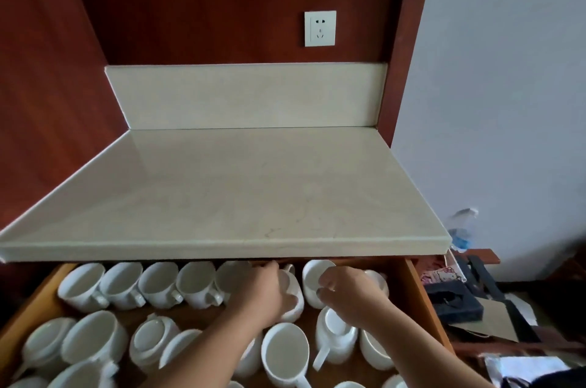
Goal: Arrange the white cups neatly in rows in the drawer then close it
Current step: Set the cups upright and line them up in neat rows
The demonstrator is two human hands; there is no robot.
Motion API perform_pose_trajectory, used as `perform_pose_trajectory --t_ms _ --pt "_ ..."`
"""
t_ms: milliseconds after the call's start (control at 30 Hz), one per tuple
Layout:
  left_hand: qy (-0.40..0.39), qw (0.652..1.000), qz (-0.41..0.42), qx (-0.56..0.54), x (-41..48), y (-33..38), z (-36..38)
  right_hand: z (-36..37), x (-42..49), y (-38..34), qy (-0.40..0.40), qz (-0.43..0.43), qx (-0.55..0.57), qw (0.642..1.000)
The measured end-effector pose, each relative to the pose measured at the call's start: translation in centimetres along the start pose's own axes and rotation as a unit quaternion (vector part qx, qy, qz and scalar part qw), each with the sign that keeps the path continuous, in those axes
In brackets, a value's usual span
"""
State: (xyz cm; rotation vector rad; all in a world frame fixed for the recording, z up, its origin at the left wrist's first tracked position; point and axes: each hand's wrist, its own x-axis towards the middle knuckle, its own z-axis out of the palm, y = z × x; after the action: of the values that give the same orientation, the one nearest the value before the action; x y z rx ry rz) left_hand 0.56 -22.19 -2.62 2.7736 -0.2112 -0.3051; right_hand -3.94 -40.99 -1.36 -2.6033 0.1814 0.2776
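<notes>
Glossy white cups [83, 285] crowd the wooden drawer [423, 302]; left hand [269, 291] grips one cup [294, 305], right hand [347, 291] pinches a neighbouring cup [312, 276].

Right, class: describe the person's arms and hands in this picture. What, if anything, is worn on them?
The left forearm and right forearm are bare to the picture's lower edge: no sleeves, watch or bracelet show. The left hand and right hand wear no gloves. Blur hides whether a ring is worn.
</notes>
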Motion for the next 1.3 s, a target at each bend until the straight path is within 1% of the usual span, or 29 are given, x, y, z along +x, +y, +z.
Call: perform_pose_trajectory --t_ms 67,133,200,267,333,400,433,500,567,633,667,733,767,800,833,900,933,967,1067,1133,1200,1300 --pt "0.030 0.995 -0.050 -0.080 -0.8 -0.2 -0.7 0.0 0.4 0.1 -0.013 -0.003 0.008 1.000" --pt "0.058 0.985 -0.078 -0.145 -1.5 -0.4 -1.5 -0.1 0.3 -0.3 -0.019 -0.002 0.022 1.000" --pt "0.062 0.974 -0.094 -0.197 -2.1 -0.6 -2.2 -0.3 0.2 -0.9 -0.013 -0.017 0.035 0.999" --pt "0.047 0.949 -0.120 -0.288 -2.5 -1.0 -3.0 -0.5 0.0 -1.5 -0.011 -0.040 0.073 0.996" --pt "0.004 0.904 -0.150 -0.400 -2.7 -1.6 -3.6 -0.8 -0.3 -1.9 -0.002 -0.076 0.125 0.989" --pt "-0.068 0.838 -0.177 -0.513 -2.7 -2.2 -4.0 -1.1 -1.0 -2.4 0.008 -0.103 0.167 0.980" --pt "-0.098 0.806 -0.194 -0.551 -2.8 -2.5 -4.3 -1.2 -1.3 -2.7 0.001 -0.107 0.197 0.975" --pt "-0.158 0.764 -0.221 -0.586 -3.1 -3.0 -5.0 -1.5 -2.3 -3.3 -0.029 -0.112 0.275 0.954" --pt "-0.218 0.727 -0.230 -0.608 -3.5 -3.4 -5.4 -1.5 -3.1 -3.8 -0.040 -0.122 0.305 0.944" --pt "-0.260 0.687 -0.229 -0.639 -3.6 -3.9 -5.4 -1.5 -3.8 -4.6 -0.023 -0.138 0.260 0.956" --pt "-0.272 0.671 -0.227 -0.652 -3.7 -4.2 -5.4 -1.3 -4.0 -5.0 -0.006 -0.145 0.215 0.966" --pt "-0.288 0.657 -0.222 -0.660 -3.6 -4.6 -5.1 -0.8 -4.3 -6.1 0.042 -0.147 0.130 0.980" --pt "-0.291 0.667 -0.211 -0.652 -3.5 -4.7 -4.9 -0.6 -4.3 -6.6 0.065 -0.141 0.112 0.981" --pt "-0.292 0.685 -0.195 -0.639 -3.5 -4.7 -4.8 -0.4 -4.4 -6.9 0.080 -0.133 0.109 0.982" --pt "-0.280 0.718 -0.174 -0.613 -3.5 -4.8 -4.6 -0.3 -4.5 -7.2 0.089 -0.120 0.110 0.983" --pt "-0.210 0.791 -0.110 -0.564 -3.2 -5.4 -4.7 -0.2 -4.7 -7.6 0.095 -0.090 0.091 0.987" --pt "-0.179 0.815 -0.064 -0.547 -3.1 -5.9 -4.9 -0.1 -4.8 -7.6 0.100 -0.077 0.076 0.989" --pt "-0.165 0.833 -0.009 -0.528 -3.1 -6.5 -5.3 0.0 -4.8 -7.7 0.104 -0.064 0.067 0.990" --pt "-0.185 0.878 0.138 -0.419 -3.3 -7.5 -6.4 0.1 -4.8 -8.4 0.113 -0.034 0.059 0.991" --pt "-0.177 0.898 0.193 -0.353 -3.2 -7.2 -6.5 0.1 -4.7 -9.3 0.112 -0.020 0.047 0.992" --pt "-0.152 0.914 0.200 -0.319 -3.2 -6.8 -6.4 0.1 -4.6 -10.2 0.113 -0.009 0.040 0.993" --pt "-0.120 0.923 0.179 -0.318 -2.9 -6.7 -5.2 0.2 -4.5 -10.7 0.109 0.012 0.034 0.993"
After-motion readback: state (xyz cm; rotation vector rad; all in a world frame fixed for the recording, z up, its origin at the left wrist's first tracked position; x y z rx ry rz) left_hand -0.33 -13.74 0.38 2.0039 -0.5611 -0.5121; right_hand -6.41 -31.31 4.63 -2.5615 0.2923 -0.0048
